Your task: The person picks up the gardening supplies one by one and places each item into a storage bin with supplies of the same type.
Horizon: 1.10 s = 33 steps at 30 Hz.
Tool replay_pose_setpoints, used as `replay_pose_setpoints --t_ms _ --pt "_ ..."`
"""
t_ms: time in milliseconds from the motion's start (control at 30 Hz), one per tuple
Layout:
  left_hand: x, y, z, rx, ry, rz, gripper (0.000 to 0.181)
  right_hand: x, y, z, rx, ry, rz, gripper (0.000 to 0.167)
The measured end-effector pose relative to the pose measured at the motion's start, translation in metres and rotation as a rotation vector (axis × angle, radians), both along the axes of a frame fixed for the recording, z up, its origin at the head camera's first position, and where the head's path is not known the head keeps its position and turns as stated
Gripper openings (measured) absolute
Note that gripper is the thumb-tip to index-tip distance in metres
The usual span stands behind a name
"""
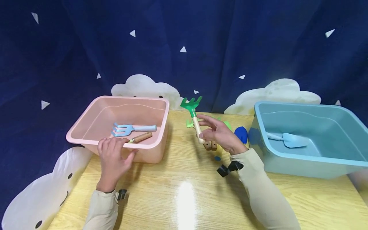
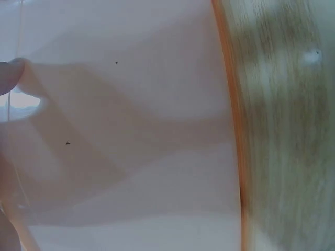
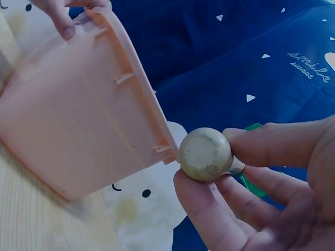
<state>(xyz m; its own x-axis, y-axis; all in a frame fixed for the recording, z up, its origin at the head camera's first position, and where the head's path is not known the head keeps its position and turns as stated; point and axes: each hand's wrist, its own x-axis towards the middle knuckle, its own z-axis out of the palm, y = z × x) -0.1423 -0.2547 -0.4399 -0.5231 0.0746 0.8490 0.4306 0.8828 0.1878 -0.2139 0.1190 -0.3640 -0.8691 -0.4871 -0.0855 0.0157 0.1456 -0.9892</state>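
My right hand (image 1: 219,132) pinches the pale wooden handle of a small green rake (image 1: 191,105), raised above the table between two bins, tines up. In the right wrist view the handle's round end (image 3: 205,154) sits between thumb and fingers. The left hand (image 1: 113,158) grips the near rim of the pink bin (image 1: 149,146), fingers over the edge and thumb outside. Inside that bin lie a light blue fork (image 1: 125,129) and a wooden-handled tool (image 1: 142,137), its head hidden behind the rim and fingers. In the left wrist view the bin's wall (image 2: 157,172) fills most of the picture.
At the right stands a blue bin (image 1: 304,161) with a light blue shovel (image 1: 296,140) in it. Under and behind the right hand are a dark blue shovel head (image 1: 241,134), a light green rake (image 1: 189,124) and wooden handles (image 1: 213,145). A dark blue curtain hangs behind the table.
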Motion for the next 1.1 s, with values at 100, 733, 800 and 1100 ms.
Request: replay_pose_setpoints --t_ms 100,733,800,1100 --pt "0.001 0.001 0.000 0.008 0.004 0.000 0.043 0.003 0.000 0.002 -0.007 0.004 0.004 0.070" --pt "0.000 0.000 0.000 -0.009 -0.003 0.001 0.042 0.009 -0.005 -0.001 -0.019 -0.002 0.002 0.071" --pt "0.001 0.000 0.000 -0.012 -0.005 0.005 0.042 0.008 -0.005 0.001 -0.013 -0.001 0.005 0.072" --pt "0.001 0.000 -0.002 -0.005 -0.003 0.000 0.042 0.004 -0.010 0.020 0.016 0.042 0.030 0.069"
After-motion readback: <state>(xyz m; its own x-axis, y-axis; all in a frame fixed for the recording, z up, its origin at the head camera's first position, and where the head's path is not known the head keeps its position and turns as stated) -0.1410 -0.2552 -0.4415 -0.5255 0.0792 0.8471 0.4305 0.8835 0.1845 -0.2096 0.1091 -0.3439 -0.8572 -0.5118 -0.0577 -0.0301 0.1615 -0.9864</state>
